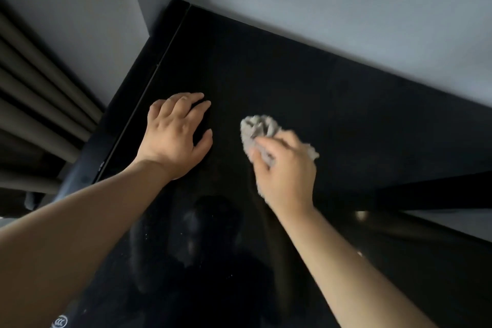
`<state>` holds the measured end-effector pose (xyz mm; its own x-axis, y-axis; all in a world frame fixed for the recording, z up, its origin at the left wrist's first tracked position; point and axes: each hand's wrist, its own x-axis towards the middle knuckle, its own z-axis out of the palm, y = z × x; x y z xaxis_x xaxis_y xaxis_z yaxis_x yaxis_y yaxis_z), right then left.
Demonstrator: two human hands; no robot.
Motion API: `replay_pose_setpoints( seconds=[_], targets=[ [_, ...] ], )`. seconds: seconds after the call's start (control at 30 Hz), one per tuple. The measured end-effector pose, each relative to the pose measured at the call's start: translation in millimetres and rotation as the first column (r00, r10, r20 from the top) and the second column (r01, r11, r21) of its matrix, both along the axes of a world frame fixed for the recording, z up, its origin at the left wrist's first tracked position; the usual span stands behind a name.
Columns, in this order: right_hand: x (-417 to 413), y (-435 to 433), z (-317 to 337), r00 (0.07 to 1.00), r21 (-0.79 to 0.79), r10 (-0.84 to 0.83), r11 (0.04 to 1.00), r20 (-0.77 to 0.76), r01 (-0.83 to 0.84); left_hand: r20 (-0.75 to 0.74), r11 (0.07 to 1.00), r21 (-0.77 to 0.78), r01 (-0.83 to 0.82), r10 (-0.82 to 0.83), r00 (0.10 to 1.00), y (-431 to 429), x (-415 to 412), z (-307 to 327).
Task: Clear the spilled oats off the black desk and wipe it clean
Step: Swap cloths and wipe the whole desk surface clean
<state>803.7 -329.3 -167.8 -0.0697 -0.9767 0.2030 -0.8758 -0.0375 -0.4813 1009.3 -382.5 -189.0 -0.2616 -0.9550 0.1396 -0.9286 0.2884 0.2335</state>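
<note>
Bare forearms enter from the lower edge of the view, the left forearm [80,221] from the lower left and the right forearm [346,261] from the lower right. Both reach forward over the black bench [332,104], which has a glossy top and meets a grey wall [346,8] along its far side.

Left hand [175,136]: palm down on the bench top, near the left edge. Grip fully open, fingers spread and fairly straight, thumb out to the side, holding nothing.

Right hand [286,170]: set just right of the left hand, the two hands apart. Grip closed round a crumpled light grey cloth [259,128], with fingers and thumb curled over it. The cloth bunches out ahead of the fingertips and also shows past the far side of the hand. The cloth lies against the bench top, about mid-surface. This hand and the cloth are slightly blurred.

Surface condition: fine pale specks [146,234] are scattered on the near part of the bench, between and below the two forearms. They are too small to confirm as oats. One larger pale fragment [359,253] sits just beside the right forearm. The far half of the top, beyond the hands, shows no visible debris at this resolution.

Surroundings: a pleated dark curtain [40,88] hangs at the left, beyond the bench edge. A small white printed mark [60,321] shows on the near left corner of the bench top.
</note>
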Motion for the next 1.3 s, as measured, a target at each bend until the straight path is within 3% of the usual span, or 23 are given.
replay_pose_setpoints(
  seconds=[0.1,0.17,0.3,0.37,0.47,0.6,0.73,0.8,0.87,0.93,1.03,1.13,1.3],
  targets=[
    [3.5,43.1,13.4,0.981,0.149,0.082,0.983,0.175,-0.108,-0.015,1.0,0.005,0.009,-0.009,1.0,0.7,-1.9,1.3],
    [-5.8,40.5,24.8,0.97,0.182,0.047,0.979,0.238,-0.092,-0.076,1.0,-0.01,0.012,-0.013,0.997,3.2,-0.7,2.8],
    [-33.0,-9.9,21.2,0.965,0.064,-0.252,0.967,0.068,0.248,-0.162,1.0,-0.012,0.024,-0.026,0.986,25.6,10.2,13.1],
    [-25.2,-16.6,7.8,0.954,0.032,-0.299,0.954,-0.026,0.299,-0.149,0.999,0.005,0.035,-0.034,0.988,51.0,21.5,16.3],
    [2.7,14.7,-1.3,0.97,-0.007,-0.233,0.972,-0.075,0.233,-0.086,1.0,0.004,0.031,-0.03,0.996,93.2,43.5,18.0],
    [31.7,88.1,-0.1,0.998,0.011,-0.066,0.998,0.017,0.066,-0.006,0.999,0.048,-0.009,0.01,1.0,128.4,67.9,15.6],
    [36.2,128.9,14.6,0.983,0.179,0.033,0.982,0.179,-0.066,0.052,0.996,0.078,-0.047,0.043,0.998,141.1,78.0,10.0],
    [25.5,116.9,26.3,0.975,0.201,-0.029,0.98,0.22,-0.016,0.051,0.994,0.092,-0.055,0.05,0.997,143.2,78.8,7.0],
    [9.1,88.5,32.3,0.966,0.134,-0.167,0.981,0.199,0.142,0.053,0.994,0.09,-0.062,0.058,0.997,144.7,78.0,4.6],
    [-2.2,54.3,29.3,0.954,0.098,-0.27,0.961,0.132,0.258,0.051,0.995,0.075,-0.07,0.066,0.997,145.4,77.8,3.7],
    [7.1,40.8,9.8,0.955,0.097,-0.293,0.951,-0.037,0.295,0.046,0.995,0.065,-0.07,0.067,0.997,145.0,78.6,3.3],
    [38.5,85.3,-1.8,0.954,-0.001,-0.247,0.968,-0.168,0.251,0.048,0.996,0.06,-0.072,0.069,0.996,144.5,78.6,2.6],
    [68.8,179.8,10.7,0.999,0.11,-0.016,0.994,0.042,0.011,0.033,0.996,0.05,-0.07,0.068,0.997,144.5,78.2,2.8]
  ],
)
